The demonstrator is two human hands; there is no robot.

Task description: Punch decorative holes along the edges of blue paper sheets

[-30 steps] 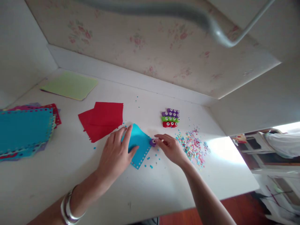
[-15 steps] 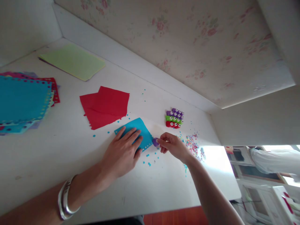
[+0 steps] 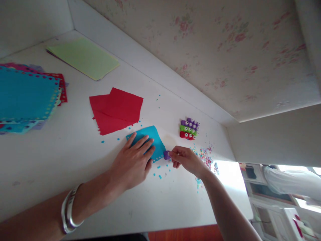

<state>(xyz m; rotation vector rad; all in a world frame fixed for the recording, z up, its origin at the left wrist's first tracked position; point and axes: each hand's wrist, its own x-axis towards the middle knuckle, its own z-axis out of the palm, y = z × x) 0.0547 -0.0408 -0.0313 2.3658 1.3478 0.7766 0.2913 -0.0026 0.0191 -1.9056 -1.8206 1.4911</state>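
Observation:
A small piece of blue paper [image 3: 157, 142] lies on the white table, with punched holes along its near right edge. My left hand [image 3: 134, 159] rests flat on it, fingers spread. In my right hand [image 3: 184, 159], thumb and fingers are closed on a purple paper punch [image 3: 166, 154] at the paper's right edge. Small blue paper cutouts [image 3: 159, 176] are scattered just below the paper. Two overlapping red sheets [image 3: 117, 110] lie behind it, with notched near edges.
Purple, green and red pieces with eye-like dots [image 3: 190, 129] stand grouped at the back right. Beside them is a heap of coloured confetti [image 3: 206, 157]. Pale green sheets [image 3: 85, 57] and a stack of hole-edged coloured sheets [image 3: 27, 95] lie left. A wall panel borders the table's back.
The camera view has shifted slightly. My left hand stays flat on the blue paper, and my right hand keeps the purple punch at its right edge.

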